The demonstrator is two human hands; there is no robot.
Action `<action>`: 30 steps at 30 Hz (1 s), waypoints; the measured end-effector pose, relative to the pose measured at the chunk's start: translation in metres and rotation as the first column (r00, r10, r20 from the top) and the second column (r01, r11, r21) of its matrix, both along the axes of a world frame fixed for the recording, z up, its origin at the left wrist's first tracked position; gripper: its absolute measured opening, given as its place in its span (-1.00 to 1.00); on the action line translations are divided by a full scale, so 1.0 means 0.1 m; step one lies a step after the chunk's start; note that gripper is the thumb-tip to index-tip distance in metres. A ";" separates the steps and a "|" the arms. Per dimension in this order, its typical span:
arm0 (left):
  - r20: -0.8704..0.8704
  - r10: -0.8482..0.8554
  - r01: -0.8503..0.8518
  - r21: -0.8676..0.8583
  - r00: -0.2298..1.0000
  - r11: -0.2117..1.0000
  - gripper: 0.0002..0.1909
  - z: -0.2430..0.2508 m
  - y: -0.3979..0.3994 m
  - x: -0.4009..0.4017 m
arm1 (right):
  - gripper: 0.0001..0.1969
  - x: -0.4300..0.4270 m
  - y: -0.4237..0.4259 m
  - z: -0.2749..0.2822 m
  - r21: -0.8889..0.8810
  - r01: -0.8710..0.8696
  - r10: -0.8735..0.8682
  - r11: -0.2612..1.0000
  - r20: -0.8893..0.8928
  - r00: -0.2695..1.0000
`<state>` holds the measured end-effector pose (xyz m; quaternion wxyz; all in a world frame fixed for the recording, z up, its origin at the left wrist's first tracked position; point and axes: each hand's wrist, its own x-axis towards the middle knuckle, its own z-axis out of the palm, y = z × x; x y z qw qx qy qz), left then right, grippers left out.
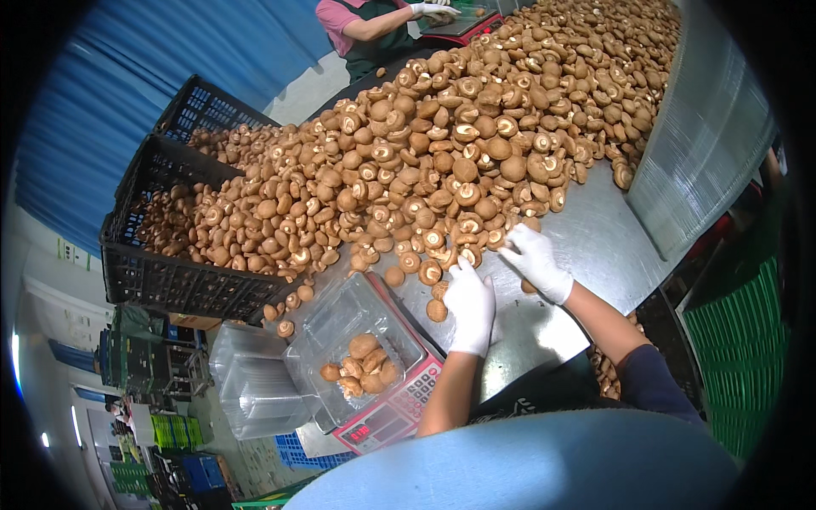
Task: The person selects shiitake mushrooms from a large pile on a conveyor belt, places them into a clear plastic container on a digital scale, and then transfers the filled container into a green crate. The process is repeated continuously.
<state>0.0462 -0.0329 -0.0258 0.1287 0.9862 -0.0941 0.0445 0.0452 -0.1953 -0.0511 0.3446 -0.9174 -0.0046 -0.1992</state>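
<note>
Both my hands wear white gloves over the metal table (pixel 612 223). My left hand (pixel 470 309) is at the front edge of a large heap of shiitake mushrooms (pixel 414 162), its fingertips against a mushroom (pixel 470 256). To its right, my right hand (pixel 537 261) has bent fingers beside mushrooms at the heap's edge. Whether either hand grips one is hidden. A loose mushroom (pixel 437 310) lies left of my left hand. Left of that, a clear plastic tray (pixel 347 312) holding several mushrooms (pixel 366 366) rests on a red digital scale (pixel 389 414) with a lit display.
Stacked clear trays (pixel 258 382) stand left of the scale. A black plastic crate (pixel 191 280) lies tipped, mushrooms spilling onto the table. A translucent panel (pixel 701 140) borders the right side. Across the heap, a gloved co-worker (pixel 376 29) is at another scale (pixel 465 29). Green crates (pixel 733 357) stand at right.
</note>
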 end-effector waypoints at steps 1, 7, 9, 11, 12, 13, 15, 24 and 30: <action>0.012 0.017 -0.017 0.044 1.000 0.999 -0.46 -0.03 -0.02 0.06 | -0.84 0.08 0.05 -0.06 -0.042 -0.032 0.034 0.999 0.062 0.997; 0.100 -0.007 -0.008 0.152 0.995 0.988 -0.68 -0.16 0.10 0.09 | -0.42 0.37 0.36 0.08 -0.192 -0.158 0.153 0.969 -0.037 0.987; 0.168 -0.116 0.112 0.030 0.979 0.993 -0.69 0.27 0.25 -0.29 | -0.42 0.34 0.35 0.15 -0.176 -0.116 0.107 0.978 -0.063 0.992; 0.278 -0.115 0.162 -0.150 0.954 0.975 -0.55 0.77 0.58 -0.68 | -0.42 0.34 0.45 0.15 -0.124 -0.104 0.091 0.987 -0.105 0.990; 0.347 -0.088 0.175 -0.227 0.934 0.958 -0.56 0.94 0.75 -0.81 | -0.43 0.33 0.44 0.09 -0.106 -0.078 0.066 0.991 -0.111 0.992; 0.302 0.031 0.072 -0.325 0.953 0.943 -0.57 1.14 0.95 -0.96 | -0.41 0.34 0.46 0.05 -0.165 -0.031 0.006 0.986 -0.152 0.988; 0.472 0.164 0.054 -0.415 0.866 0.908 -0.53 1.19 1.45 -1.08 | -0.38 0.38 0.51 -0.04 -0.242 0.001 -0.052 0.970 -0.204 0.978; 0.300 0.372 -0.157 -0.555 0.879 0.817 -0.56 0.95 2.31 -1.08 | -0.53 0.45 0.65 -0.23 -0.164 -0.069 0.073 0.984 0.014 0.997; 0.302 0.373 -0.107 -0.634 0.877 0.766 -0.68 0.87 2.52 -1.16 | -0.57 -0.03 1.33 1.16 0.427 -0.407 0.407 0.808 0.095 0.908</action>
